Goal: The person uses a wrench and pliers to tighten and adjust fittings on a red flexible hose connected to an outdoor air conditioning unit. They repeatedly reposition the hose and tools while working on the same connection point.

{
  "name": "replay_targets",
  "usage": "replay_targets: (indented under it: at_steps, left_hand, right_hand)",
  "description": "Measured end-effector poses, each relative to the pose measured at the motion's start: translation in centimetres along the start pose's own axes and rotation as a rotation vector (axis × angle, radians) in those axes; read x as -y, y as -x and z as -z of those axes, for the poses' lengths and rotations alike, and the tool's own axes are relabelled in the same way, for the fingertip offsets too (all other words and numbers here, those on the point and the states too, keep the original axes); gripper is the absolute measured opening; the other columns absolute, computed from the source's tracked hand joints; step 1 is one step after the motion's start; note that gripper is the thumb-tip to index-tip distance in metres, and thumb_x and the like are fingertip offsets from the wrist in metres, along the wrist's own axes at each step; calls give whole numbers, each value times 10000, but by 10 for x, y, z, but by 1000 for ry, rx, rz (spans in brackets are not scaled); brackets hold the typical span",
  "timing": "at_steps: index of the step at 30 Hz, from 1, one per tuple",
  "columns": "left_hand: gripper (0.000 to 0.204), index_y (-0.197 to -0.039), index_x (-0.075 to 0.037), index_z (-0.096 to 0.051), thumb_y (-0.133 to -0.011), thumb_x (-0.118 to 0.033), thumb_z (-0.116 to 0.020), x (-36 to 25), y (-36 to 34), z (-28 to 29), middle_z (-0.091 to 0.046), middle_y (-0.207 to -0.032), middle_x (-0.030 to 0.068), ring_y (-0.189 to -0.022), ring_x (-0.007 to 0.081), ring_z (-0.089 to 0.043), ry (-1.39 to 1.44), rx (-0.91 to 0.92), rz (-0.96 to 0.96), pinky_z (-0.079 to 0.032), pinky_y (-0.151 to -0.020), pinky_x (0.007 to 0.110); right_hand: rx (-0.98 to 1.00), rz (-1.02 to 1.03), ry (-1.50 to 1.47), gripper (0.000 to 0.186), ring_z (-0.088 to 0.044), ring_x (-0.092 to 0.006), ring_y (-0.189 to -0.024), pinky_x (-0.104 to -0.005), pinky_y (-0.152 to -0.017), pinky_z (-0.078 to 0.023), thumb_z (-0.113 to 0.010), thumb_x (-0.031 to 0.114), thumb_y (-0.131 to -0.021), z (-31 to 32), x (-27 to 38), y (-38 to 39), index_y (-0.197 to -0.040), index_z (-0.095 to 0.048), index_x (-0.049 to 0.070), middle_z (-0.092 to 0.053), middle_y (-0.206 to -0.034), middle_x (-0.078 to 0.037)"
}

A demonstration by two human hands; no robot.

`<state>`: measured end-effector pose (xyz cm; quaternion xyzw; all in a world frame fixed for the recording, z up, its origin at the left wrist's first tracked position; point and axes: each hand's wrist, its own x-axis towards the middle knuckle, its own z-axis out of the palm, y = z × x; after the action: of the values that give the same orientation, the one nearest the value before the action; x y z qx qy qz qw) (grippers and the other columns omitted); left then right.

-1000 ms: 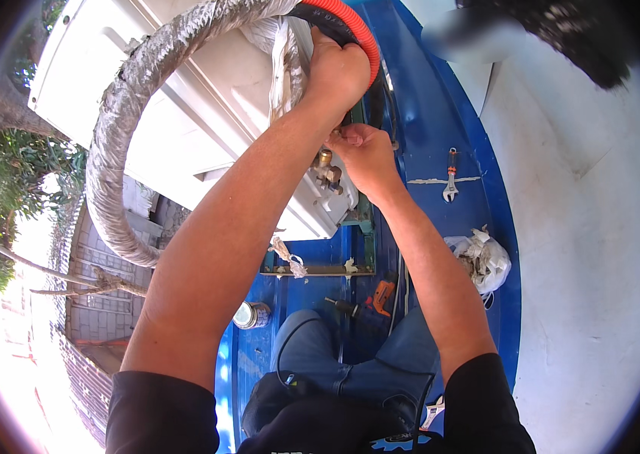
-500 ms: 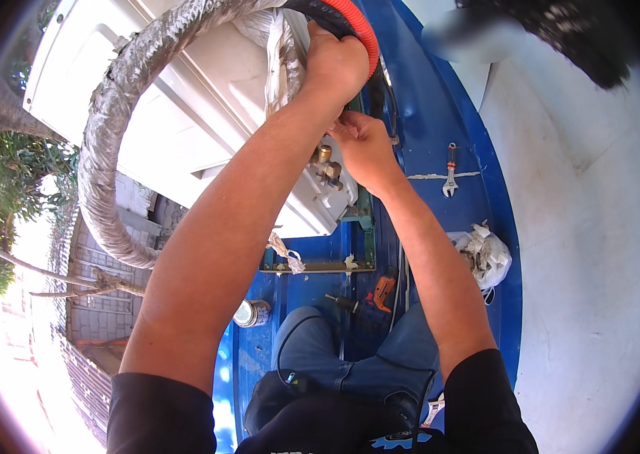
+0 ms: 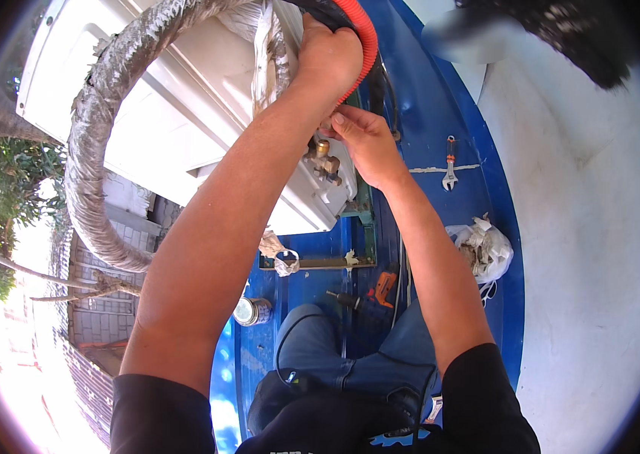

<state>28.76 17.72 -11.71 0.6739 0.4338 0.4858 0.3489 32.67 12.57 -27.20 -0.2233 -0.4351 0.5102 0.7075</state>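
Note:
My left hand (image 3: 331, 57) is curled beside a red corrugated hose (image 3: 365, 38) and a dark sleeve at the top; its fingertips are hidden. Just below, the thumb and fingers of my right hand (image 3: 369, 147) pinch together under my left wrist, on something too small and covered to name. Close to those fingers, brass valves (image 3: 323, 160) stick out of a white outdoor air-conditioner unit (image 3: 221, 125). A thick pipe wrapped in grey tape (image 3: 96, 151) arches from the top down the left, passing behind my left forearm. Loose whitish wrapping (image 3: 265, 68) hangs next to my left wrist.
On the blue metal surface (image 3: 441, 98) lie an adjustable wrench (image 3: 449, 178), a screwdriver-like orange handle (image 3: 451, 147), a white plastic bag (image 3: 486, 250), an orange-and-blue power drill (image 3: 380, 291) and a tin (image 3: 252, 312). A pale wall (image 3: 577, 250) rises at right; branches (image 3: 100, 287) are left.
The taped pipe has shifted slightly left. My right fingers have turned and show more plainly at the pinch. The torn strip below the unit hangs differently.

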Motion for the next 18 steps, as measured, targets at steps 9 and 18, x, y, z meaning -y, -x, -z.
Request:
replay_targets:
  at_steps: [9,18]
  left_hand:
    - [494,-1414,-41,-527,-934,-149,-558,1,-3,4,-668,-1264,174,-1171,268,-648,-26,59,0,-490,-1020,380]
    - [481,-1392,-55,-555,-929,-180,-576,0,2,10,-676,-1260,175,-1174,269,-650,-81,124,2,-487,-1027,381]
  right_hand:
    - [-48,23,119,317,-658,-147,-1073,-332,-986,-509,-583,186,-1093,-1,-9,-8,-1300,-666,-38,-728,-1220,-73]
    - [105,-124,472,312,-686,-154,-1096,-322,-1020,-530,-556,190,-1107,15,25,-7,-1335,-655,2,-719,-1210,-52]
